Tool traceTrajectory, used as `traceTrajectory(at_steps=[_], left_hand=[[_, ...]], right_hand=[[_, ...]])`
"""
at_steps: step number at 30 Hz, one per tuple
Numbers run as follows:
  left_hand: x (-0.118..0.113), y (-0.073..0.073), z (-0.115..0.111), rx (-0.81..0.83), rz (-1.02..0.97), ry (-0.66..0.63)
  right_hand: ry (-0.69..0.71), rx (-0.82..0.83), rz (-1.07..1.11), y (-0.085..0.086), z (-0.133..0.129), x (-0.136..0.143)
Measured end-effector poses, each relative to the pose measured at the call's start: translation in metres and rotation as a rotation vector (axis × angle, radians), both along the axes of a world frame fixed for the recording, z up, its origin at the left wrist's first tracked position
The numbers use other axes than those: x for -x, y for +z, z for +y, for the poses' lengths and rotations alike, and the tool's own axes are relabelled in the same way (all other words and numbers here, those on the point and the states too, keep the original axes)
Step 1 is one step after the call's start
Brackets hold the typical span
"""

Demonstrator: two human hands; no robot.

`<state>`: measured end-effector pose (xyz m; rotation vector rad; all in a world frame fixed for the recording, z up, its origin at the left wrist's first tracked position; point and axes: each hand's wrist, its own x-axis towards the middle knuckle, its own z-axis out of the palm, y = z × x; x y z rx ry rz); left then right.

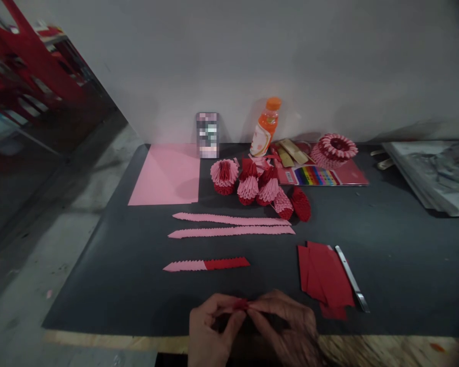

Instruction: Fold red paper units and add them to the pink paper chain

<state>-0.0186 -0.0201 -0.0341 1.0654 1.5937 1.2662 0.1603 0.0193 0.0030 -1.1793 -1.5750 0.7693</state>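
Observation:
Near the table's front edge, my left hand [213,326] and my right hand [285,321] meet, both pinching a small folded red paper piece [240,304]. Most of that piece is hidden by my fingers. Beyond them lies a strip of interlocked folded paper [206,264], pink at its left and red at its right. Two longer pink strips [229,232] stretch side by side farther back. To the right of my hands, red paper slips [326,278] are stacked loosely, with a slim silver cutter or knife [352,278] along their right side.
Pink and red folded-paper pieces [248,186] sit mid-table, with a pink sheet [166,176] to their left. An upright phone [207,135] and an orange drink bottle [265,127] lean by the wall. A round paper ring [335,149] rests on a colourful packet [317,176]; papers [432,176] lie far right.

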Motion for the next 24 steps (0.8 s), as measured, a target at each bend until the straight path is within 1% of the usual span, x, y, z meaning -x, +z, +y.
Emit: traceTrajectory(at_steps=[3,5,7,10,14,17,20,24], left_hand=[[0.001,-0.007,0.005,-0.052,-0.022,0.007],[0.000,-0.009,0.008,-0.081,-0.025,0.033],[-0.001,-0.008,0.010,-0.131,-0.026,0.052],[0.001,-0.003,0.015,-0.204,-0.023,0.063],[0.005,0.006,0.019,-0.204,-0.038,0.025],[0.005,0.011,0.020,-0.206,-0.076,-0.032],[0.006,0.010,0.021,-0.231,-0.088,-0.054],[0.007,0.005,0.023,-0.295,-0.094,-0.056]], right_hand=[[-0.015,-0.059,-0.034,-0.006,-0.003,0.003],[-0.010,-0.121,-0.094,-0.010,-0.006,0.005],[0.002,-0.180,-0.150,-0.009,-0.007,0.007],[0.001,-0.254,-0.178,-0.003,-0.008,0.006],[-0.020,-0.282,-0.233,0.007,-0.010,0.004],[-0.029,-0.313,-0.254,0.006,-0.013,0.004],[-0.017,-0.307,-0.233,0.001,-0.013,0.004],[0.002,-0.268,-0.175,-0.005,-0.013,0.004]])
